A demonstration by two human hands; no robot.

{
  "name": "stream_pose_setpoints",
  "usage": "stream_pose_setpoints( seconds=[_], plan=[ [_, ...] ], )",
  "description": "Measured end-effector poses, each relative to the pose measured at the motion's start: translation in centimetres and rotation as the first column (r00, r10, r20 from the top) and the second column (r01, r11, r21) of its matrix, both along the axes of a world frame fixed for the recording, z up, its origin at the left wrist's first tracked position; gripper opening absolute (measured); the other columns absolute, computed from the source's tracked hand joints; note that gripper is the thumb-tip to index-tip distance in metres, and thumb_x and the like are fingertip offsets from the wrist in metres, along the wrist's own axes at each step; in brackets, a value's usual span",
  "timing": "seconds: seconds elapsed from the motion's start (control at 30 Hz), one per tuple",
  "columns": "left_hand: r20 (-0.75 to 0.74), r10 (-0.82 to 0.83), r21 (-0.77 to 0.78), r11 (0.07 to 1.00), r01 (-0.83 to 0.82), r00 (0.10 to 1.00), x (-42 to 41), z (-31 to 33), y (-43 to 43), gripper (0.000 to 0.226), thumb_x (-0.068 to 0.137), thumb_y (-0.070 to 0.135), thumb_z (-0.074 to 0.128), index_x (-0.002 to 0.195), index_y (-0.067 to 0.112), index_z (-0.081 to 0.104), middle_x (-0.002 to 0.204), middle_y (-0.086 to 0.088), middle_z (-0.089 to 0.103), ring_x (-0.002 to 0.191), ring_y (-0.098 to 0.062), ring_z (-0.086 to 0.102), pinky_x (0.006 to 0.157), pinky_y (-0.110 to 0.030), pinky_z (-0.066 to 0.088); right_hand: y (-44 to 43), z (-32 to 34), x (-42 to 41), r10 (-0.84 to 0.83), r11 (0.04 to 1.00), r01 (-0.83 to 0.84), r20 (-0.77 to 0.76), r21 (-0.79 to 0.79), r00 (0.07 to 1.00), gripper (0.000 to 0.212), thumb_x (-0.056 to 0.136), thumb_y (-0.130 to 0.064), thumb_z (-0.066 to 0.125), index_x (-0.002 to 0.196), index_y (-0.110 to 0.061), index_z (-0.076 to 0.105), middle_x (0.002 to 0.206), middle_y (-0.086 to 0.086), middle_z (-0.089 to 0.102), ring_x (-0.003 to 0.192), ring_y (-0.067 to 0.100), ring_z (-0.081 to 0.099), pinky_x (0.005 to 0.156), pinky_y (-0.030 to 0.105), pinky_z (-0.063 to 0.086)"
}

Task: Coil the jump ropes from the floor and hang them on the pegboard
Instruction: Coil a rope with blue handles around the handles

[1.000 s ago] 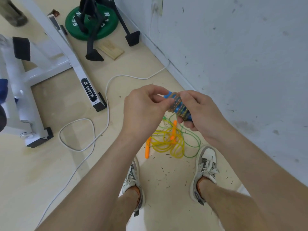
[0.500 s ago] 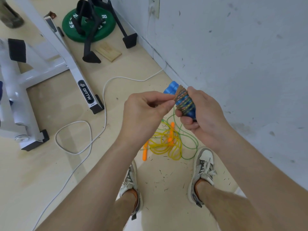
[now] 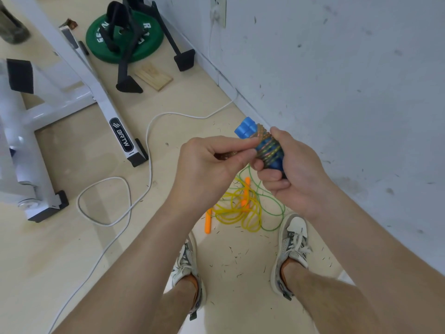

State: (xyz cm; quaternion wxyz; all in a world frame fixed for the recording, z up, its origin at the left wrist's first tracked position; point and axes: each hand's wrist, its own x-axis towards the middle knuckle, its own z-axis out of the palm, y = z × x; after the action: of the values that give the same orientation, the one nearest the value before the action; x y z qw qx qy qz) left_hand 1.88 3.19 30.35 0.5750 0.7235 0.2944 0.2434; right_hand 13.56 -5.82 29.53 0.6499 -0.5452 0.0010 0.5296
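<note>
clenched in the right hand, above the floor: two ribbed blue plastic jump-rope handles lying side by side (ends poking out past the fingertips), bound by tight turns of glittery multicoloured cord. pinched in the curled left hand, a stretch of that cord, thumb tip against the wraps. below, on the glossy beige floor ahead of two grey mesh sneakers: a loose tangle of translucent yellow jump rope with orange handles, crossed by thin green rope. close on the right, a scuffed white wall; on the left, a looping white cable, open floor, then a white steel frame, well apart.
</note>
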Motion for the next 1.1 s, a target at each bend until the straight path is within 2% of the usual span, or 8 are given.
stream_pose_setpoints(
  seconds=[0.2,0.43,0.5,0.6,0.73,0.83,0.93,1.1],
  plan=[
    [0.153,-0.038,-0.317,0.944,0.085,0.987,-0.4,0.6,0.5,0.015,0.073,0.002,0.075,0.083,0.013,0.076,0.069,0.002,0.073,0.064,-0.003,0.065,0.061,-0.013,0.046,0.0,0.1,-0.5,0.031,0.992,0.003,-0.272,0.127,0.962,0.037,0.102,-0.035,0.037,0.090,-0.007,0.058,0.055,0.006,0.048,0.032,0.004,0.031,0.024,0.012,0.018],
    [0.156,-0.159,-0.474,0.853,0.215,0.975,-1.1,0.7,1.7,0.010,0.064,0.009,0.075,0.070,0.018,0.077,0.064,-0.003,0.072,0.058,-0.010,0.060,0.056,-0.021,0.038,0.1,0.1,-0.8,0.108,0.985,-0.064,-0.283,0.163,0.953,0.041,0.101,-0.037,0.037,0.087,-0.006,0.060,0.055,0.006,0.048,0.031,0.004,0.030,0.023,0.012,0.018],
    [0.117,-0.142,-0.405,0.897,0.178,0.983,-1.1,0.8,1.9,0.008,0.063,0.008,0.076,0.067,0.015,0.074,0.063,-0.003,0.071,0.057,-0.009,0.062,0.055,-0.018,0.044,0.1,-0.1,-0.8,0.108,0.987,-0.071,-0.258,0.147,0.960,0.041,0.101,-0.040,0.039,0.091,-0.005,0.059,0.056,0.007,0.049,0.032,0.004,0.030,0.024,0.012,0.018],
    [-0.050,-0.062,0.001,0.998,0.062,0.997,-1.3,0.1,1.8,0.019,0.063,0.012,0.085,0.065,0.020,0.068,0.059,-0.004,0.064,0.055,-0.011,0.055,0.053,-0.026,0.044,0.0,0.1,-0.9,0.150,0.984,-0.138,-0.108,0.117,0.983,0.049,0.085,-0.056,0.054,0.099,-0.009,0.057,0.059,0.006,0.050,0.036,0.004,0.028,0.027,0.013,0.018],
    [-0.126,-0.021,0.309,0.949,0.059,0.992,-1.4,-0.7,1.0,0.010,0.070,0.023,0.076,0.067,0.025,0.066,0.066,0.004,0.065,0.057,-0.011,0.058,0.056,-0.031,0.049,0.0,0.3,-0.9,0.139,0.988,-0.145,0.110,0.046,0.984,0.040,0.079,-0.043,0.068,0.099,-0.015,0.046,0.061,0.007,0.050,0.039,0.008,0.026,0.030,0.014,0.018],
    [-0.070,-0.071,-0.001,0.997,0.071,0.995,-1.4,-0.1,1.3,0.015,0.074,0.021,0.080,0.065,0.019,0.067,0.063,-0.012,0.064,0.053,-0.013,0.052,0.051,-0.026,0.040,-0.1,0.4,-0.6,0.149,0.986,-0.156,0.116,0.055,0.982,0.029,0.093,-0.036,0.060,0.106,-0.015,0.044,0.061,0.008,0.051,0.038,0.008,0.027,0.030,0.013,0.019],
    [-0.033,-0.168,-0.375,0.916,0.143,0.985,-1.5,0.3,1.9,0.022,0.077,0.027,0.069,0.070,0.008,0.059,0.065,-0.011,0.068,0.048,-0.014,0.053,0.046,-0.016,0.040,-0.3,0.9,-0.1,0.198,0.973,-0.210,0.120,0.097,0.973,0.025,0.095,-0.036,0.052,0.109,-0.017,0.043,0.058,0.006,0.050,0.035,0.006,0.026,0.029,0.012,0.017],
    [-0.012,-0.506,-0.534,0.733,0.422,0.862,-1.7,-0.9,2.1,0.041,0.092,0.043,0.048,0.089,0.007,0.069,0.063,-0.007,0.057,0.055,-0.016,0.051,0.054,-0.017,0.041,-0.7,1.4,0.6,0.243,0.957,-0.264,0.164,0.123,0.956,0.023,0.094,-0.036,0.050,0.099,-0.015,0.040,0.056,0.007,0.048,0.033,0.006,0.025,0.031,0.010,0.016]
  ],
)
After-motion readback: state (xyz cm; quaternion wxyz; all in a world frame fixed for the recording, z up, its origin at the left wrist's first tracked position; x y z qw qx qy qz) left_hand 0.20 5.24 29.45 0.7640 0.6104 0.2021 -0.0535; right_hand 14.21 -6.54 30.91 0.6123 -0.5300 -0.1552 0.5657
